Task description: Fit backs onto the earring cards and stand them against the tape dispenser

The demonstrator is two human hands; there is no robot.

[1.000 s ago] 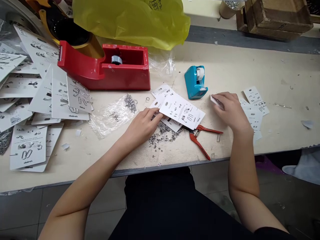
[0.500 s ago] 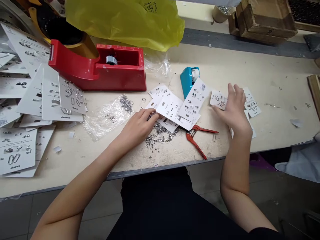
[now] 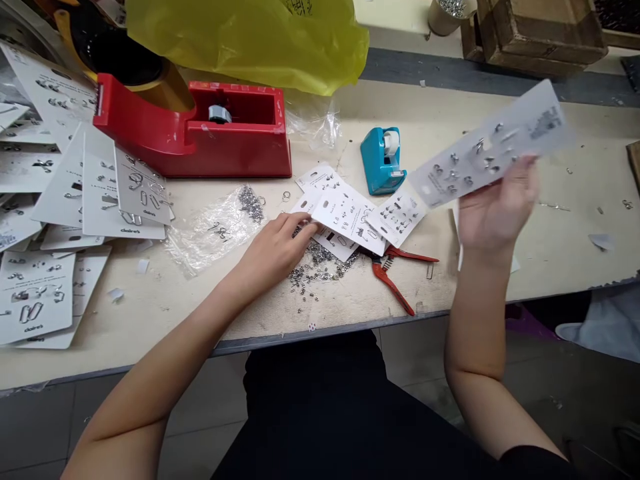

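In my right hand [image 3: 493,207] is a long white earring card [image 3: 487,150] with small silver pieces, raised and tilted above the table, slightly blurred. My left hand [image 3: 280,247] rests at the left edge of a pile of earring cards [image 3: 345,213], its fingers curled over small loose metal pieces [image 3: 320,267]. What those fingers pinch, if anything, is hidden. Another earring card [image 3: 400,217] lies at the pile's right side. Red-handled pliers [image 3: 395,273] lie spread just below the cards. A teal tape dispenser [image 3: 381,163] stands behind the pile.
A big red tape dispenser [image 3: 240,150] stands at the back left, beside a yellow plastic bag [image 3: 250,43]. Many carded earrings [image 3: 37,293] are heaped at far left. A clear bag [image 3: 210,230] lies beside my left hand. Wooden boxes [image 3: 543,33] sit at the back right.
My right hand has closed on an earring card and lifted it. The long card that lay against the teal dispenser is gone from the pile. My left hand has barely moved.
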